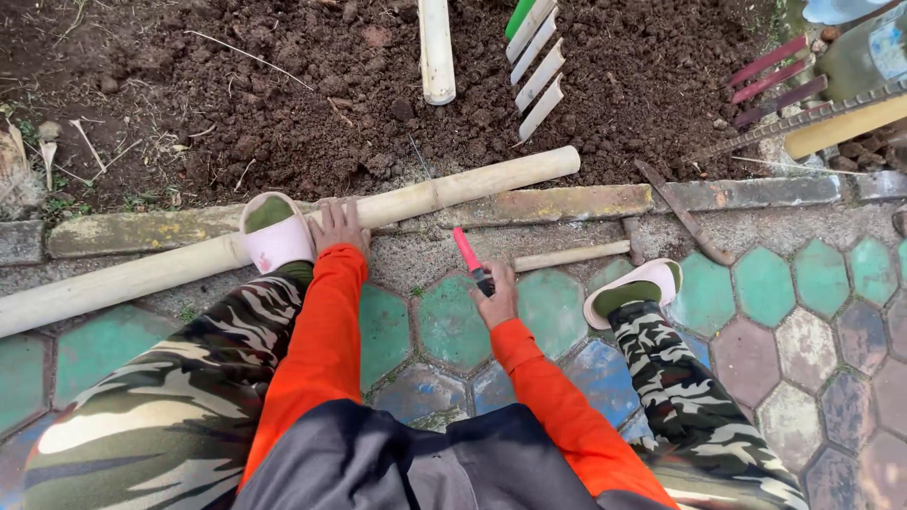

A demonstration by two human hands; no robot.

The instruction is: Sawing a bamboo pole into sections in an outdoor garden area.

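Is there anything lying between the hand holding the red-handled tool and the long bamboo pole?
Nothing visible: only bare grey paving separates the right hand, gripping the red-handled tool, from the long pale bamboo pole, which the left hand touches.

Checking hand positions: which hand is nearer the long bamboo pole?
Left. The left hand rests on the bamboo pole; the right hand, gripping a red-handled tool, is apart, below it.

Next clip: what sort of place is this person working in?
Probably a garden or yard edge, outdoors: dug soil behind a kerb, hexagonal paving underfoot, a bamboo pole under the left hand, and a red-handled tool in the right hand.
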